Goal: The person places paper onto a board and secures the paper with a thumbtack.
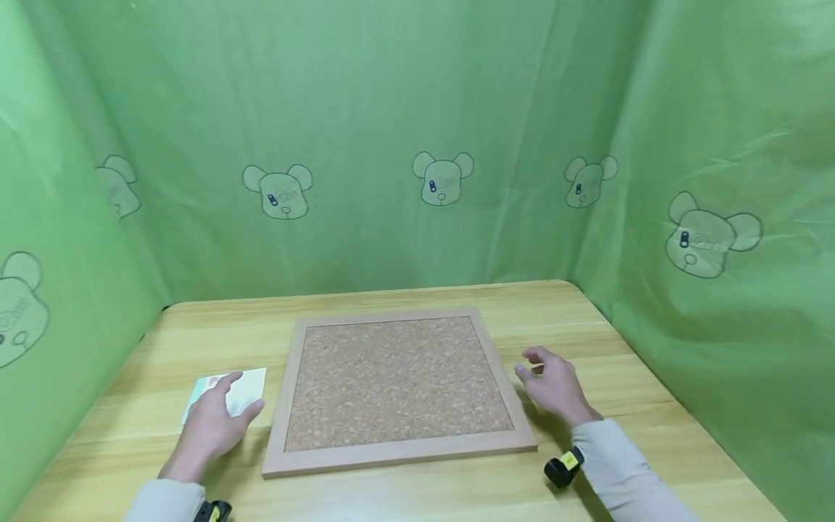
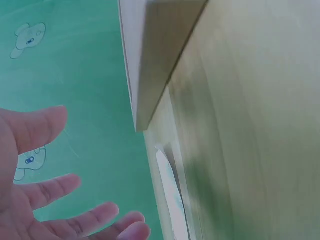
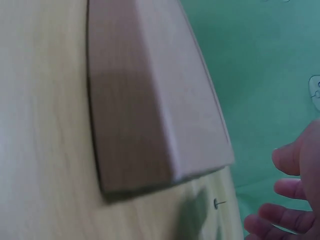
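A framed cork board (image 1: 398, 384) lies flat on the wooden table, with a pale wood frame around it. To its left is a small card or sheet of paper (image 1: 251, 388), white with a light blue edge and a pinkish mark. My left hand (image 1: 212, 428) hovers over this paper with fingers spread and partly covers it. On the board's other side, my right hand (image 1: 554, 384) hangs above the table, its fingers loosely bent and holding nothing. The right wrist view shows a small pin (image 3: 216, 203) on the table beyond the frame's corner.
Green curtains (image 1: 365, 246) printed with bear heads stand behind the table and along both sides. The wooden table (image 1: 391, 500) stretches past the board on all sides. A dark device with a yellow label (image 1: 564, 467) is strapped on the right wrist.
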Tool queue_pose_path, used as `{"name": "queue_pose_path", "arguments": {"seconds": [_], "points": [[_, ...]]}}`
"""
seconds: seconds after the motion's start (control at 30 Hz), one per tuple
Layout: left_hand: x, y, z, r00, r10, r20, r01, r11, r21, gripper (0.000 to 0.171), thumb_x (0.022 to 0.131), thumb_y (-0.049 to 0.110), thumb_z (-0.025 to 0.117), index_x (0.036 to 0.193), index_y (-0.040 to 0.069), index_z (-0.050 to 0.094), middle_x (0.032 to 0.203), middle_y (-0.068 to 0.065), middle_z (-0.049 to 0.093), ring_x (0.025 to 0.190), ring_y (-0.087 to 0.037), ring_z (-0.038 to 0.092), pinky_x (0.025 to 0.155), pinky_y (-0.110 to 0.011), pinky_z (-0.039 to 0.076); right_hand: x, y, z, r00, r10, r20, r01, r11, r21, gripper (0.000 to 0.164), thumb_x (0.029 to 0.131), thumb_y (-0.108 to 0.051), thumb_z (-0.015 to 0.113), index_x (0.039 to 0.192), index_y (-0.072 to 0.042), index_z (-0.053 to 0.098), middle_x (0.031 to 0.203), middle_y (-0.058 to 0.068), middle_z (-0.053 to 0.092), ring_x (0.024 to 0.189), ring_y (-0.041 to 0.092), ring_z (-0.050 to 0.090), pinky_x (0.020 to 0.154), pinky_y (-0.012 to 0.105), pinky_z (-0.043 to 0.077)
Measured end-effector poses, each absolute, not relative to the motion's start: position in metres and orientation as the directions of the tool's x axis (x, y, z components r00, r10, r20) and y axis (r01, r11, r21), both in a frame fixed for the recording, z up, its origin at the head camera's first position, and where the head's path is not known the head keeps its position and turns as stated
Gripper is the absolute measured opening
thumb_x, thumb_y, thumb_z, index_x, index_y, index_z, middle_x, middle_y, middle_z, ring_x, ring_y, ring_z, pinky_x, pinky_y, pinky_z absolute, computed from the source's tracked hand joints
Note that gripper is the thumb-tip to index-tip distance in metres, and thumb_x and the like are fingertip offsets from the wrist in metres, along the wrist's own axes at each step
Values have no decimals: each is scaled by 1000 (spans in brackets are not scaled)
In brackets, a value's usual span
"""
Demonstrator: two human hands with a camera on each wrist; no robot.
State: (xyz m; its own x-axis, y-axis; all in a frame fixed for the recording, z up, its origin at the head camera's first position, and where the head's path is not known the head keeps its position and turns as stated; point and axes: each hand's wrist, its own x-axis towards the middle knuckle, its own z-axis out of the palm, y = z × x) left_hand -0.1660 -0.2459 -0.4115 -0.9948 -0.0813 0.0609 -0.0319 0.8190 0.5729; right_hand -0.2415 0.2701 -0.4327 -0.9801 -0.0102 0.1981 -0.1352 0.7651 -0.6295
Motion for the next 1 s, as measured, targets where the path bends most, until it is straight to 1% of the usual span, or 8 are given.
{"name": "queue_pose_path", "arguments": {"seconds": [0.1,0.33,0.5,0.63,0.7,0.8,1.0], "points": [[-170,-251,-411,-996,-81,46,-42,828,558,76,91,35,66,143,-8,31,135,-45,35,120,-62,36,97,-70,31,-245,274,-437,-983,-11,182,-123,778,-616,38,94,-19,61,124,5,56,123,30,57,105,42,60,87,52,50],[-178,-266,-412,-995,-97,-19,-92,850,519,80,92,39,63,143,-11,27,132,-47,35,118,-63,35,96,-70,33,-257,282,-443,-988,-72,138,-137,826,-546,37,92,-18,64,120,6,59,116,28,61,101,39,62,85,51,51],[-181,-276,-409,-981,-128,-143,-183,842,508,91,90,56,58,146,-7,22,136,-48,28,120,-66,30,87,-77,33,-264,284,-444,-988,-100,115,-145,846,-513,35,89,-18,67,115,6,62,103,22,64,94,35,61,83,51,51],[-184,-281,-409,-964,-154,-216,-247,821,514,96,89,64,54,147,-4,20,138,-47,23,121,-67,26,85,-79,30,-266,286,-444,-985,-117,125,-164,859,-485,32,88,-17,69,109,6,64,91,13,62,84,28,59,76,46,51],[-186,-283,-410,-956,-169,-239,-273,813,515,96,88,64,54,147,-3,19,137,-48,22,119,-69,25,85,-80,30,-267,286,-446,-982,-128,141,-180,863,-472,29,87,-17,70,105,5,65,84,9,60,77,24,57,70,42,50],[-187,-285,-411,-947,-188,-259,-300,803,515,93,88,59,59,147,-2,19,134,-50,21,115,-72,26,83,-80,31,-269,288,-449,-975,-145,169,-208,864,-459,25,85,-15,71,99,4,66,76,4,56,69,19,53,62,37,46],[-189,-287,-417,-939,-197,-282,-322,792,518,89,88,47,66,145,-3,19,128,-52,21,110,-72,28,82,-80,32,-271,289,-455,-969,-148,200,-225,867,-445,12,85,-14,72,83,-4,66,69,-1,54,64,15,50,60,33,43]]}}
